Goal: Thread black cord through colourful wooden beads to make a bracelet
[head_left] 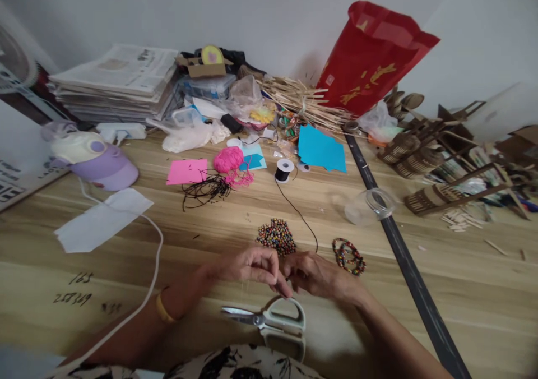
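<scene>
multicoloured beads (276, 236) lie heaped on the tabletop (227, 225), just beyond the left hand (254, 266) and right hand (310, 272), close together with fingers curled; whether either grip is apart or clamped on anything, i cannot tell. black cord (298, 213) runs from a spool (284, 171) towards the right hand. scissors (272, 319) lie nearer, beaded bracelets (358, 266) to the right.

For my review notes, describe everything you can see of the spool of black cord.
The spool looks like white plastic or card, with a round top flange, a hole at its middle, and black cord wound around its core. It stands upright on the wooden table, beyond the bead pile. A loose strand runs toward the person, curving out of sight by the right hand. Neither hand touches the spool itself.
</scene>
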Tool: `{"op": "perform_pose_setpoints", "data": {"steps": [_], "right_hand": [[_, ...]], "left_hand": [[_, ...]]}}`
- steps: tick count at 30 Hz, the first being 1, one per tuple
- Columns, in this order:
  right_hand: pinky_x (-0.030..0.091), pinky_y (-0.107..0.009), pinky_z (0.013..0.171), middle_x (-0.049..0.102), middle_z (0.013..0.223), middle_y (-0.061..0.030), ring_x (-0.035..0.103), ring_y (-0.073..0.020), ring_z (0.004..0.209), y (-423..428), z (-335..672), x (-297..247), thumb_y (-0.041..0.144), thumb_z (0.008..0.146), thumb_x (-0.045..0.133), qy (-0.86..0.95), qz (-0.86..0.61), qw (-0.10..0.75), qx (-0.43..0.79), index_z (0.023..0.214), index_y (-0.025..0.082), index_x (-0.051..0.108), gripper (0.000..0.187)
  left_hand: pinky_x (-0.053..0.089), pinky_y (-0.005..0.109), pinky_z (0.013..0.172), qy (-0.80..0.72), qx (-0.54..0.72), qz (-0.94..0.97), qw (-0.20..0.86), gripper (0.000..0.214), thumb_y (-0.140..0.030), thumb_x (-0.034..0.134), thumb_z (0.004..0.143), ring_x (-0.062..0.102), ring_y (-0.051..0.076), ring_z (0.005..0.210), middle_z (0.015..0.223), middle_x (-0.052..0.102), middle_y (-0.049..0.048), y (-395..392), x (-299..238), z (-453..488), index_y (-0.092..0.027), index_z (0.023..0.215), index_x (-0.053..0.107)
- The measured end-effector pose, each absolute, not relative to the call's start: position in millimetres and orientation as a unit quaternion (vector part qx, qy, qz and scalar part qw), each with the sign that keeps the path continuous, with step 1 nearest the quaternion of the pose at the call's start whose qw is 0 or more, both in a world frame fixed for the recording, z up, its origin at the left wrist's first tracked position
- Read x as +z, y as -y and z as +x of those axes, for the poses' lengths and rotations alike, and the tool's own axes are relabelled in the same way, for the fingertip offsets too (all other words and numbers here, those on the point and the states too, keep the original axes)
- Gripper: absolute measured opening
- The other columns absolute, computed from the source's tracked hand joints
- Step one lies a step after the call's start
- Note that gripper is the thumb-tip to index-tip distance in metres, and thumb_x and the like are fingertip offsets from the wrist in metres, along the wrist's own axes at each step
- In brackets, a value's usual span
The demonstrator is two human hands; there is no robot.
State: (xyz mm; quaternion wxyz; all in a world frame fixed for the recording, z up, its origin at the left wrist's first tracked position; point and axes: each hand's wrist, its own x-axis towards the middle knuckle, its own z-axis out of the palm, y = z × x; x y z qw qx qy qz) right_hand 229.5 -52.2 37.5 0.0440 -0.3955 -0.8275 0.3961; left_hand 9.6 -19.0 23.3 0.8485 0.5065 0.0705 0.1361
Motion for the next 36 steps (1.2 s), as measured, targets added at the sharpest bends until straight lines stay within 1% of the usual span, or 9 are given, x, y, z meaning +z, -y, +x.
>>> {"op": "perform_pose_setpoints", "data": {"steps": [3,7,12,15,19,22,26,32,36], "right_hand": [[0.035,-0.019,0.057,0.062,0.07,0.0001,0.052,-0.01,0.061,52,231,34,-0.001,0.075,0.05,0.844,-0.376,0.043,0.381,0.085,0.016,0.06,0.022],[0.036,-0.02,0.058,0.061,0.073,-0.0005,0.052,-0.0115,0.065,52,233,31,0.001,0.076,0.052,0.859,-0.37,0.02,0.353,0.085,0.016,0.059,0.019],[0.038,-0.022,0.063,0.064,0.081,-0.0032,0.058,-0.014,0.074,52,233,36,0.004,0.08,0.051,0.863,-0.372,-0.036,0.339,0.086,0.017,0.06,0.016],[0.038,-0.023,0.064,0.065,0.082,-0.0041,0.06,-0.0153,0.076,54,234,42,0.008,0.083,0.052,0.861,-0.384,-0.062,0.327,0.088,0.017,0.061,0.014],[0.037,-0.023,0.063,0.066,0.082,-0.0034,0.061,-0.0156,0.075,54,234,46,0.008,0.083,0.052,0.855,-0.393,-0.075,0.331,0.091,0.018,0.061,0.015],[0.037,-0.023,0.063,0.065,0.082,-0.003,0.06,-0.0153,0.075,53,233,47,0.006,0.081,0.053,0.853,-0.39,-0.067,0.339,0.092,0.018,0.06,0.018],[0.038,-0.023,0.063,0.064,0.086,-0.0042,0.059,-0.0155,0.077,53,232,48,0.007,0.082,0.053,0.859,-0.383,-0.058,0.335,0.094,0.018,0.06,0.017],[0.039,-0.024,0.064,0.065,0.083,-0.0039,0.059,-0.0152,0.075,55,233,50,0.01,0.086,0.052,0.868,-0.37,-0.058,0.326,0.092,0.018,0.063,0.015],[0.04,-0.022,0.063,0.067,0.083,-0.0025,0.06,-0.0142,0.075,55,234,49,0.009,0.084,0.054,0.872,-0.362,-0.048,0.327,0.092,0.019,0.064,0.016]], "left_hand": [[0.048,0.037,0.088,-0.059,0.088,0.547,0.831,0.022,-0.033,0.059,0.087,0.066,0.023,0.103,0.107,0.07,0.0193,21,26,10,-0.015,0.081,0.05],[0.051,0.034,0.082,-0.04,0.019,0.62,0.784,0.03,-0.042,0.058,0.086,0.067,0.024,0.1,0.106,0.069,0.0218,21,28,10,-0.014,0.078,0.052],[0.052,0.031,0.08,-0.035,-0.019,0.629,0.777,0.036,-0.05,0.059,0.082,0.068,0.022,0.095,0.102,0.072,0.0181,17,23,5,-0.014,0.076,0.056],[0.052,0.031,0.08,-0.038,-0.043,0.63,0.775,0.036,-0.05,0.061,0.081,0.069,0.022,0.093,0.1,0.072,0.0166,13,23,2,-0.014,0.075,0.057],[0.052,0.034,0.082,-0.078,-0.019,0.617,0.783,0.032,-0.046,0.063,0.08,0.069,0.023,0.092,0.098,0.074,0.0123,8,32,-3,-0.015,0.075,0.058],[0.052,0.033,0.082,-0.106,0.04,0.608,0.786,0.029,-0.042,0.065,0.081,0.069,0.022,0.088,0.094,0.075,0.0123,6,39,-4,-0.015,0.074,0.059],[0.052,0.032,0.078,-0.098,0.093,0.581,0.803,0.027,-0.038,0.068,0.08,0.07,0.02,0.084,0.089,0.075,0.0137,5,37,-4,-0.013,0.075,0.059],[0.053,0.034,0.078,-0.097,0.087,0.582,0.803,0.029,-0.039,0.068,0.079,0.07,0.022,0.085,0.088,0.075,0.0155,5,31,-4,-0.012,0.075,0.059],[0.052,0.032,0.079,-0.096,0.081,0.601,0.789,0.027,-0.039,0.068,0.08,0.07,0.02,0.083,0.086,0.075,0.014,1,30,-7,-0.013,0.075,0.06]]}}
